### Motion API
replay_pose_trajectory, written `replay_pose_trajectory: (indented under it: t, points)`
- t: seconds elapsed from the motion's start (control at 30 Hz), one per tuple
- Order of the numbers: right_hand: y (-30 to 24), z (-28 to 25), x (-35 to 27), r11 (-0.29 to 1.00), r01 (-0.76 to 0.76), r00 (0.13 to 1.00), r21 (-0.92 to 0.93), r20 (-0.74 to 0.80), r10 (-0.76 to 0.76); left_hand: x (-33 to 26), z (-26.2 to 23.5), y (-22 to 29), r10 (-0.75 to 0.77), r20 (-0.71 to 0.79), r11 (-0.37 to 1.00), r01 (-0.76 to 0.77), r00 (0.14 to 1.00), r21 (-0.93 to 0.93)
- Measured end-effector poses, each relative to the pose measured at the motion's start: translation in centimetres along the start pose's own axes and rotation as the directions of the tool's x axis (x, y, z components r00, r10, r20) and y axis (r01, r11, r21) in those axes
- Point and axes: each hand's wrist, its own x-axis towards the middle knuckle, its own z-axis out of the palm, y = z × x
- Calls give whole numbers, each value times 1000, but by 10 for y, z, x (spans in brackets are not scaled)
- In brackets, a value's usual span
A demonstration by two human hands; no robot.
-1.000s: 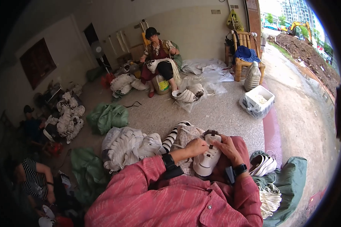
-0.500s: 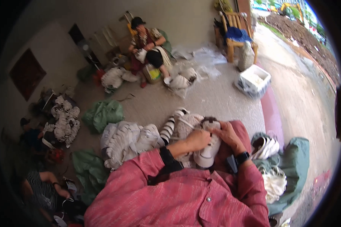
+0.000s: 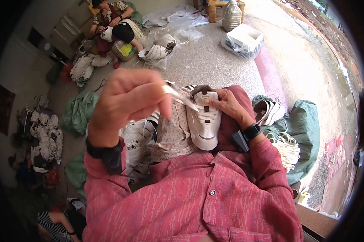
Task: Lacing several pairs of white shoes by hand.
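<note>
A white sneaker with dark brown trim rests on my lap, its toe pointing toward me. White lace runs across its tongue through part of the eyelets. My right hand is closed on the sneaker's right side near the collar, thumb over the tongue. Raised to the left of the shoe, my left hand pinches the white shoelace, drawn taut from the eyelets. That hand is slightly blurred. Patterned cloth covers my left leg beside the shoe.
White shoes are piled at my left, near a green sack. At my right, a green bag carries bundled white laces and stacked shoes. A white tub stands ahead; another person sits at the far left.
My left hand has moved up and left from the shoe, pulling the lace out. My right hand stays on the shoe. The view has tilted downward.
</note>
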Motion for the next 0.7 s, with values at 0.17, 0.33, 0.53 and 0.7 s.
replay_pose_trajectory:
  t: [0.17, 0.33, 0.53, 0.7]
  points:
    - [-3, 0, -2, 999, -48, 999, 10, -9, 48, -34, -6, 25, 471, -47, 878, -473, 881, -71]
    - [-5, -1, -2, 998, -58, 998, 39, 9, 57, -64, -6, 68, 623, -212, 752, -651, 753, -99]
    - [0, -3, 0, 996, -71, 997, 61, 1, 71, -73, -7, 72, 705, -56, 560, -604, 707, -568]
    - [4, -4, 0, 992, -101, 995, 77, -1, 102, -22, -4, -5, 533, -68, 815, -491, 843, 306]
